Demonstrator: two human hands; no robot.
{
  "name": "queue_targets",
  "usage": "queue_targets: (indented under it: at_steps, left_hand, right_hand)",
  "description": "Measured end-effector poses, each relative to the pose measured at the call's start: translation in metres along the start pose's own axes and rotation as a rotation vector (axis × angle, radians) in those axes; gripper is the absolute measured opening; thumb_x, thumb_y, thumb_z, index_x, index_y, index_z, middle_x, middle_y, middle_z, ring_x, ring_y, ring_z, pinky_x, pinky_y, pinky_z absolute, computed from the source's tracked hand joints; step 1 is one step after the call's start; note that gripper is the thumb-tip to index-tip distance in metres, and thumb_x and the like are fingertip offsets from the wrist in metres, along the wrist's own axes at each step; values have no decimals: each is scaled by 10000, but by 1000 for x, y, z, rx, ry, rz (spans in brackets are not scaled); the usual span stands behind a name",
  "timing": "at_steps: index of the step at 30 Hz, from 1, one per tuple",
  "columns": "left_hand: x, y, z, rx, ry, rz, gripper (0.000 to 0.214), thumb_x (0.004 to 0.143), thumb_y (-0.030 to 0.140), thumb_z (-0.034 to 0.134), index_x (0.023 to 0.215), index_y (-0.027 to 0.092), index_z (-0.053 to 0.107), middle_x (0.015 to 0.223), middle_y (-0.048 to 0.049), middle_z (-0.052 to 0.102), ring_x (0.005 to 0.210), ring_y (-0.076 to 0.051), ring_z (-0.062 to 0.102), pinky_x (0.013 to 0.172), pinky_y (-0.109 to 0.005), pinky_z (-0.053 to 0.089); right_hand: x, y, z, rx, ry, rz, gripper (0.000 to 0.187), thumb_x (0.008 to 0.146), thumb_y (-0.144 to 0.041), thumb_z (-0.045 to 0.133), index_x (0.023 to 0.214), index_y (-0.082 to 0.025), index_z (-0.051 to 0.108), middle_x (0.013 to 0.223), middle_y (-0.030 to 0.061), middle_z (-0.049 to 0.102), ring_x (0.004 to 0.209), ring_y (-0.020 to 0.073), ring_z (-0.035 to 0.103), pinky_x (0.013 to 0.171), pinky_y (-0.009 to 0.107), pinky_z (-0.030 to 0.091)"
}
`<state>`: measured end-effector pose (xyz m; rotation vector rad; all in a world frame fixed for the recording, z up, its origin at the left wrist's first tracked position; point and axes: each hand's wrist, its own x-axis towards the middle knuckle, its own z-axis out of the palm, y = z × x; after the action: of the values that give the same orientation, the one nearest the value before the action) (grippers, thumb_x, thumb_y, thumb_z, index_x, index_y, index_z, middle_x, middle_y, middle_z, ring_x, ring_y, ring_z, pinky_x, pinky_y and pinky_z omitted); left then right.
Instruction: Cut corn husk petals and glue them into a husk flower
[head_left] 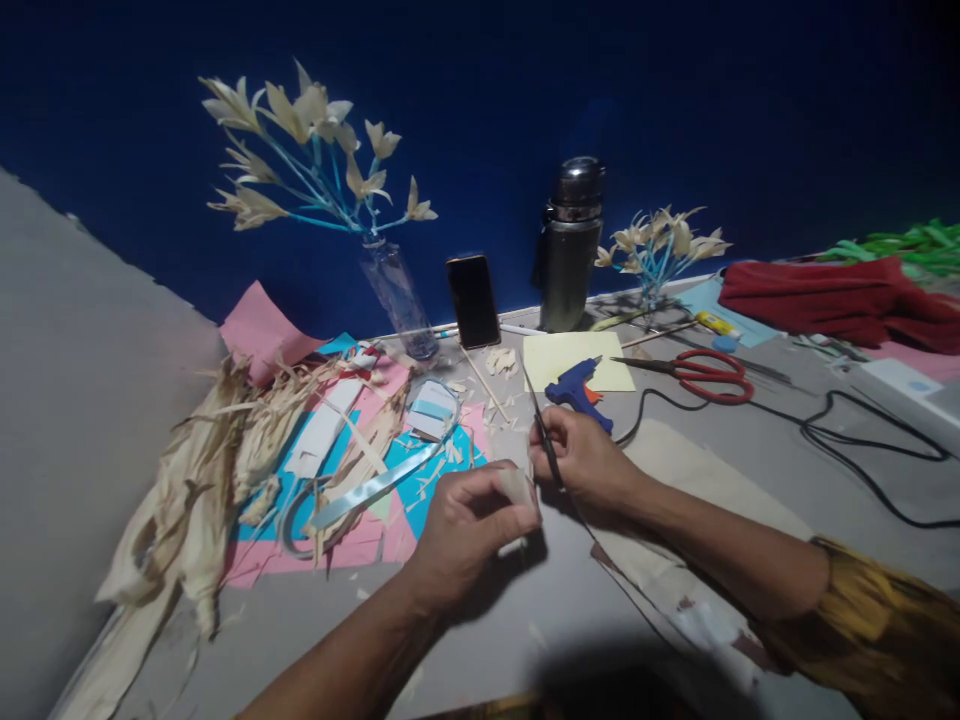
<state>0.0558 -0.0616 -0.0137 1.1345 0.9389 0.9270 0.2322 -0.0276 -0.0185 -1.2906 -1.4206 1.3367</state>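
Observation:
My left hand (476, 520) is closed, pinching a small pale piece of corn husk (516, 487) between thumb and fingers. Close beside it, my right hand (577, 455) grips a slim dark tool with a narrow pointed end (550, 450); its exact kind is unclear. The tool points up and away from me. Just beyond the right hand, a blue glue gun (577, 390) lies on a pale yellow sheet (544, 350). Red-handled scissors (712, 376) lie to its right.
Dried corn husks (214, 480) and pink and blue paper (442, 480) cover the left side, with a light-blue ribbon (375, 497). Behind stand a glass vase (397, 295) of husk flowers, a phone (473, 300) and a steel flask (572, 245). A black cord (832, 440) trails right.

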Motion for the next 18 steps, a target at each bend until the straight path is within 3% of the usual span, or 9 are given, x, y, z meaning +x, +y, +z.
queue_targets:
  at_steps: [3, 8, 14, 18]
  left_hand:
    - [4, 2, 0, -137, 71, -75, 302, 676, 390, 854, 637, 159, 663, 606, -11, 608, 533, -108, 515, 554, -251, 433]
    - [14, 3, -2, -257, 210, -137, 361, 583, 359, 902, 631, 141, 618, 565, 0, 598, 525, -98, 535, 564, -230, 425]
    - [13, 1, -1, -274, 189, -170, 275, 618, 293, 836, 700, 139, 624, 582, 17, 568, 505, -82, 496, 538, -226, 408]
    - [10, -6, -2, -171, 121, -212, 203, 663, 277, 763, 684, 150, 605, 553, 18, 544, 466, -79, 453, 461, -208, 341]
  right_hand:
    - [4, 1, -3, 53, -4, -7, 152, 641, -137, 659, 747, -199, 570, 607, -60, 526, 536, 101, 435, 499, 228, 336]
    - [2, 1, -4, 58, -114, 48, 153, 637, -119, 662, 760, -178, 592, 634, -27, 597, 532, 100, 475, 483, 223, 347]
    - [5, -2, -11, 119, -1, 104, 239, 682, -259, 770, 787, -191, 566, 596, -56, 543, 496, 106, 491, 459, 224, 355]
    - [3, 0, -6, 351, -99, 122, 347, 670, -272, 822, 909, -195, 582, 775, -16, 655, 613, 131, 592, 528, 239, 436]
